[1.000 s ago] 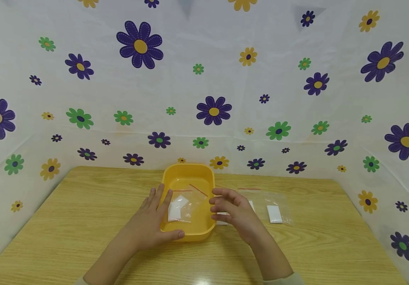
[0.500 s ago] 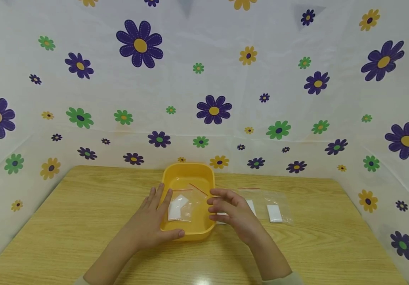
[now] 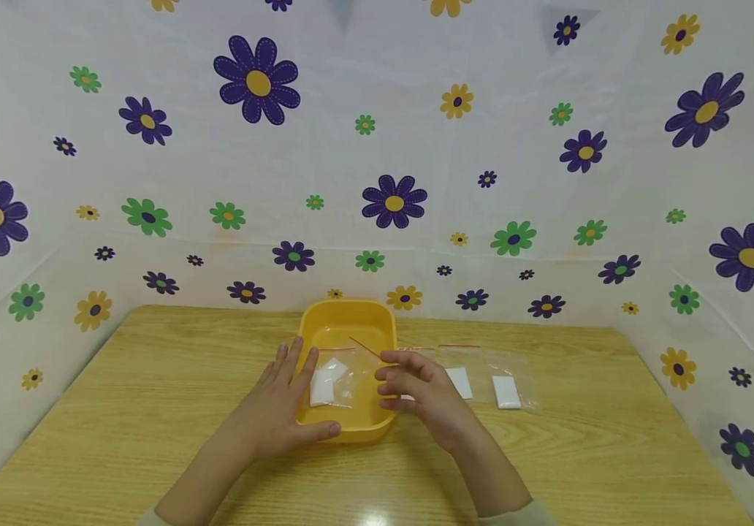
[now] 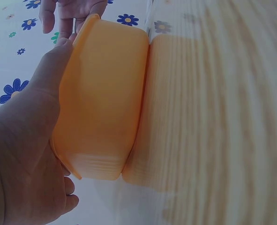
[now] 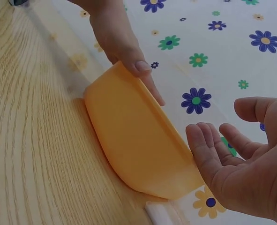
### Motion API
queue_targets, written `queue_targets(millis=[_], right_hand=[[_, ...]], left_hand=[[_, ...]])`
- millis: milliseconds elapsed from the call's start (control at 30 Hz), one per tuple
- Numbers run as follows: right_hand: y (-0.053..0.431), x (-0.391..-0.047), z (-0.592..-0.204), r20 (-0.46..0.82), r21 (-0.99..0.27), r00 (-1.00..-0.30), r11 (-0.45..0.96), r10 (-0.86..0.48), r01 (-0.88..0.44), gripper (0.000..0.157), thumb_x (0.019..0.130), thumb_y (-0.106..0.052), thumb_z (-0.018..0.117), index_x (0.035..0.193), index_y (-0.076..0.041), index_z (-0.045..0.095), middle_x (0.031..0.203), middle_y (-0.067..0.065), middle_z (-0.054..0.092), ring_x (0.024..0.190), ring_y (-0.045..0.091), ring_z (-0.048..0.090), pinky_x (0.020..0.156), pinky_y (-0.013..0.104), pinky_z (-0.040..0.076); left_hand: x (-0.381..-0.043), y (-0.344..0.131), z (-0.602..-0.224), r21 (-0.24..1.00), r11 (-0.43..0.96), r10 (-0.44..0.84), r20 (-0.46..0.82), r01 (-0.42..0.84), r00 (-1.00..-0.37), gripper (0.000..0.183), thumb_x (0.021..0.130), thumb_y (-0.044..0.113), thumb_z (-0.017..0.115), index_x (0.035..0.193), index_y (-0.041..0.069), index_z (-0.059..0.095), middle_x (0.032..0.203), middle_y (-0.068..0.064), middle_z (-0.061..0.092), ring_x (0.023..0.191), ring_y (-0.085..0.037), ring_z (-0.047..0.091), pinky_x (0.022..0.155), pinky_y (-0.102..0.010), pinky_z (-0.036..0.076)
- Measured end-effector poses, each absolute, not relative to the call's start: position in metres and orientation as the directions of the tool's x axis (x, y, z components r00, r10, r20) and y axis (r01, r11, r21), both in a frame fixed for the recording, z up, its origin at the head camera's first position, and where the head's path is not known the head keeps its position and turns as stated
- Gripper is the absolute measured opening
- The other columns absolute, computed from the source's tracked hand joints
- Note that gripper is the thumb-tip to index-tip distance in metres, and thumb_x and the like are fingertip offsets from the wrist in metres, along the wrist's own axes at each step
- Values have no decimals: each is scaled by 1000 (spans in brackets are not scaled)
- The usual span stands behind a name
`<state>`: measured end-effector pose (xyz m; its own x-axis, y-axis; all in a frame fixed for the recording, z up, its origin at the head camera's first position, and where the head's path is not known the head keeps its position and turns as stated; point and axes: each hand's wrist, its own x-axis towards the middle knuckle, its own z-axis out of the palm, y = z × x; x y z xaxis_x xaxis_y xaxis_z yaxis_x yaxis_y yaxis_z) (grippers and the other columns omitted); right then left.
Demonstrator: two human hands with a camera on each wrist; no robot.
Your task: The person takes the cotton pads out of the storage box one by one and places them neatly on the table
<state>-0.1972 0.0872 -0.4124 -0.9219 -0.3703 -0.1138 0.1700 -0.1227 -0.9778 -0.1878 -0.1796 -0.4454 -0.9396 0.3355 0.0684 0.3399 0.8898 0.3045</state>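
A yellow plastic tub [image 3: 348, 437] stands on the table; in it lie small clear zip bags [image 3: 344, 380] with red seal lines and white flat pieces inside. My left hand [image 3: 277, 413] rests along the tub's left rim, its fingers straight and spread, the thumb at the near corner. At the right rim hovers my right hand [image 3: 426, 394], fingers loosely bent and nothing held. In the right wrist view its fingertips [image 5: 194, 133] are close to the rim; whether they touch it I cannot tell.
More clear zip bags with white squares lie in a row right of the tub, the farthest one holding a white square [image 3: 505, 392]. My right hand partly covers the nearest bag. A flower-print cloth [image 3: 456, 161] hangs behind the wooden table [image 3: 587, 438].
My right hand has shifted slightly left, its fingertips now over the tub's right edge, uncovering more of a white square behind it. The left hand and the tub have stayed in place.
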Motion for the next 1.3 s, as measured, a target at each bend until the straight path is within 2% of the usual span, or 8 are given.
queue_targets(millis=[400, 733, 900, 1300], right_hand=[[72, -196, -407, -114, -976, -922, -130, -369, 173, 41, 98, -20, 63, 135, -5, 56, 124, 18, 62, 108, 29, 65, 92, 39, 57], [64, -194, -407, -106, -975, -916, -142, -387, 172, 38, 100, -19, 60, 135, -5, 56, 122, 17, 61, 106, 27, 64, 93, 39, 57], [55, -196, -405, -92, -967, -911, -180, -402, 178, 40, 100, -19, 61, 137, -5, 55, 127, 20, 59, 109, 28, 63, 94, 39, 56], [35, -205, -404, -75, -950, -926, -255, -369, 179, 39, 98, -17, 63, 135, -5, 56, 123, 17, 63, 99, 21, 65, 91, 36, 58]], left_hand=[[-187, -180, -444, 310, 888, 336, 67, 340, -939, 118, 77, 83, 56, 161, 12, 14, 168, -17, -3, 152, -44, 1, 121, -58, 17], [-185, -179, -441, 316, 883, 343, 71, 348, -936, 118, 78, 83, 56, 160, 9, 17, 167, -19, 0, 152, -46, 3, 120, -60, 18], [-187, -180, -443, 307, 885, 344, 73, 349, -936, 118, 77, 84, 55, 161, 10, 15, 167, -18, -2, 152, -45, 3, 120, -58, 18], [-188, -181, -446, 297, 885, 348, 91, 359, -933, 120, 76, 86, 53, 161, 11, 15, 167, -17, -3, 152, -44, 1, 121, -57, 17]])
